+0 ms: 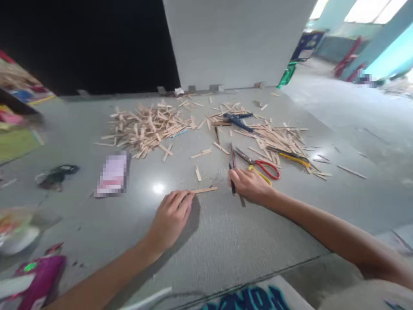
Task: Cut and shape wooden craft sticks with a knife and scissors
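Observation:
My left hand (172, 215) rests on the grey table with its fingers together, their tips on the left end of a flat wooden stick (206, 190). To the right, my right hand (247, 183) is closed around a dark pen-like tool (232, 186) held roughly upright. A thin pinkish rod (232, 153) stands out just above its fingers. Scissors with red and yellow handles (267, 168) lie beside and partly behind my right hand. A short pair of sticks (198, 173) lies between the hands, a little farther off.
Behind are a big heap of wooden sticks (150, 127), a second heap (279, 137), a dark blue clamp-like tool (238, 121) and a yellow-black cutter (293, 157). At left lie a pixelated pinkish object (112, 174), a black item (58, 175) and a magenta packet (43, 275).

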